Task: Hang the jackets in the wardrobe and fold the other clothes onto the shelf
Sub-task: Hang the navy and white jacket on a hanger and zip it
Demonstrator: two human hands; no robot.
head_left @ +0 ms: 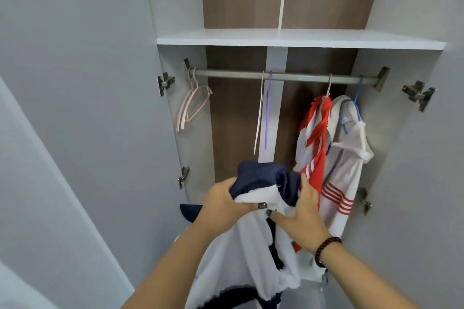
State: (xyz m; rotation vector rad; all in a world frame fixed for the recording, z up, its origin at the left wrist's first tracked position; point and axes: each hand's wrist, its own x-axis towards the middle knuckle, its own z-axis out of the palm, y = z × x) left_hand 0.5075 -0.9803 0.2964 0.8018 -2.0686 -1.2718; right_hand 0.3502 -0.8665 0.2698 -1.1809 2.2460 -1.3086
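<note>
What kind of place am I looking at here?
Likely a built-in wardrobe in a home: a metal rail with empty hangers, two jackets hung at the right, and a white shelf above.

Grey wall (perhaps a door) at left.

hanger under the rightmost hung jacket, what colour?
Blue hanger, holding the white jacket at the rail's right end. Head view, the only one.

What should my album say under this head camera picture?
Both hands hold a navy-and-white jacket before the wardrobe rail.
</note>
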